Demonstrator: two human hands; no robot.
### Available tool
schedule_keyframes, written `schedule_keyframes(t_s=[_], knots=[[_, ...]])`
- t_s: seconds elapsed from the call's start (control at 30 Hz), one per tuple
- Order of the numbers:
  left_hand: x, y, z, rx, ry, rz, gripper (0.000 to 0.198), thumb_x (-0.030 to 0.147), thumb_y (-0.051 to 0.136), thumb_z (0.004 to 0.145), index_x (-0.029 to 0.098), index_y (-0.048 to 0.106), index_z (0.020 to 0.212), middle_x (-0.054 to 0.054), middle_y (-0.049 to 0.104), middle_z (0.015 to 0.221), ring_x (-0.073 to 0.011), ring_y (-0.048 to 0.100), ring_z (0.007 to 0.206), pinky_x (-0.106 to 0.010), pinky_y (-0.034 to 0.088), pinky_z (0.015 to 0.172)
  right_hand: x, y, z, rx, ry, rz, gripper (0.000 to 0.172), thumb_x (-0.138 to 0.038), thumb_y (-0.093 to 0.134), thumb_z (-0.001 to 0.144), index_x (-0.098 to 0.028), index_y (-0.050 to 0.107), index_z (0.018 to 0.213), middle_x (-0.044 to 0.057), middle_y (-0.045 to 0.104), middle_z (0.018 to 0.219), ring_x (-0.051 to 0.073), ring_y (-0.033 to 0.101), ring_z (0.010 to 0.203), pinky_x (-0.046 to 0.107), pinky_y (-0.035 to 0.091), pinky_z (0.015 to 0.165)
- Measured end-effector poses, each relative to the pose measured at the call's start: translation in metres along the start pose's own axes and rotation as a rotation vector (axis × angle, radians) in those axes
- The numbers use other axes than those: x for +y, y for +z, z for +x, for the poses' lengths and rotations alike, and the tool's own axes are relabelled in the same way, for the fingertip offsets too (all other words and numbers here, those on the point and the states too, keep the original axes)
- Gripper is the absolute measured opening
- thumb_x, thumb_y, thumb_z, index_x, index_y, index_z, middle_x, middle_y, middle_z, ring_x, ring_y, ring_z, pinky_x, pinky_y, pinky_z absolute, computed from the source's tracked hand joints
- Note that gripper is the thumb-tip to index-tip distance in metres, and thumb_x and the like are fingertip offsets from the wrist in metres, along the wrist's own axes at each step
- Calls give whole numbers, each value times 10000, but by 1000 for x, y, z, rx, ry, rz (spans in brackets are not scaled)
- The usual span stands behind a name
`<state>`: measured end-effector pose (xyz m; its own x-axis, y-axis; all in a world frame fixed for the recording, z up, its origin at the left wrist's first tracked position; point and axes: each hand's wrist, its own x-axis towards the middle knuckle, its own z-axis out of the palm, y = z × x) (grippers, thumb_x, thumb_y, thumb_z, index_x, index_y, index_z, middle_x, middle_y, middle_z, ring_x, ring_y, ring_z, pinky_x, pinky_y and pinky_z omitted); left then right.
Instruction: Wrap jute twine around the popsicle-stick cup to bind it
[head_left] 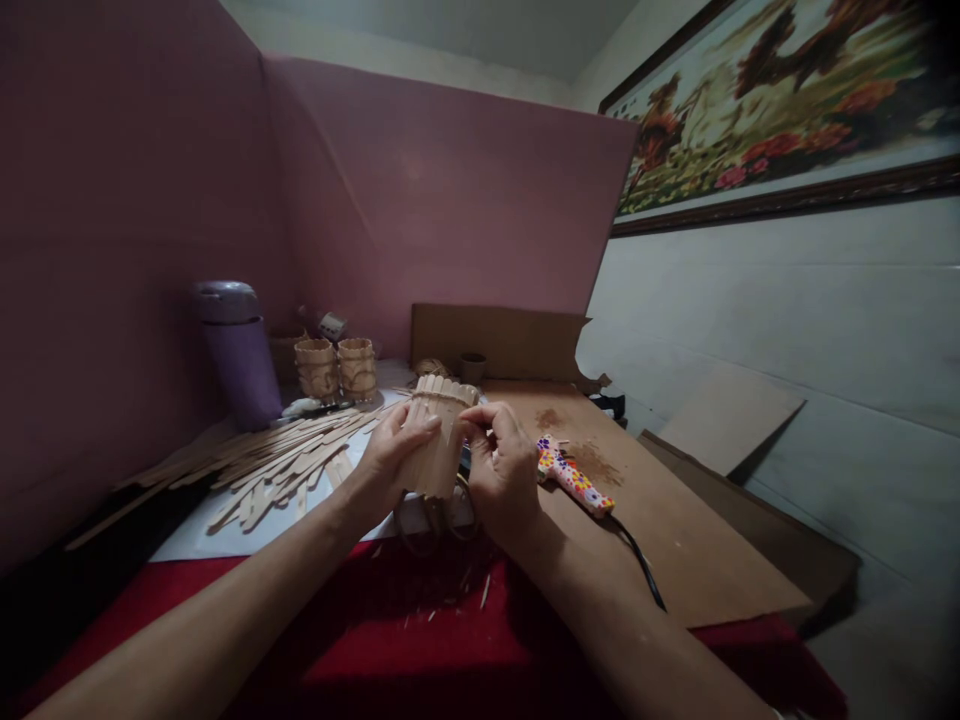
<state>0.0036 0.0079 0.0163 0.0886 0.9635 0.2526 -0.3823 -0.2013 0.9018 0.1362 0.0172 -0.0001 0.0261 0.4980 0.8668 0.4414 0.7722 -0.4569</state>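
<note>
A cup made of upright wooden craft sticks (433, 445) is held up at the middle of the head view, slightly tilted. Thin twine (439, 396) runs around it just below the scalloped rim. My left hand (390, 445) grips the cup from the left, thumb lying across its front. At the cup's right side, my right hand (501, 470) is closed in a pinch close to the twine; whatever sits between its fingertips is too small to make out. Right of that hand, a flower-patterned glue gun (576, 478) lies on the cardboard, with its black cord trailing toward me.
Loose craft sticks (300, 465) spread over white paper at left. Behind them stand two finished stick cups (356, 370) and a purple flask (241, 365). A ball of twine (433, 369) and a small dark cup (472, 368) sit before a cardboard panel (502, 338). Wood scraps litter the red cloth (420, 640).
</note>
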Motion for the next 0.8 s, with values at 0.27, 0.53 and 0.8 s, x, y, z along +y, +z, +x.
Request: schedule_keyframes(t_s=[0.27, 0.53, 0.8], knots=[[-2, 0, 2, -13, -15, 7, 389, 362, 720, 705, 154, 562, 993, -42, 646, 839, -166, 611, 688, -256, 503, 575, 1, 1, -1, -33, -5, -92, 99, -180, 427, 897, -208, 487, 823, 27, 557, 787, 176, 530, 720, 297, 401, 647], [-2, -1, 2, -7, -9, 8, 376, 352, 708, 720, 153, 559, 1001, -46, 648, 853, -163, 610, 702, -253, 501, 588, 0, -2, 0, -7, 12, 1, 87, -177, 462, 899, -205, 521, 842, 20, 570, 795, 167, 542, 749, 284, 420, 671], [-3, -1, 4, 27, -16, -36, 369, 341, 753, 678, 168, 572, 950, -15, 654, 784, -146, 609, 633, -242, 493, 555, 2, 2, -2, -51, 6, -76, 82, -193, 438, 894, -210, 481, 826, 25, 548, 787, 173, 522, 717, 305, 402, 647]])
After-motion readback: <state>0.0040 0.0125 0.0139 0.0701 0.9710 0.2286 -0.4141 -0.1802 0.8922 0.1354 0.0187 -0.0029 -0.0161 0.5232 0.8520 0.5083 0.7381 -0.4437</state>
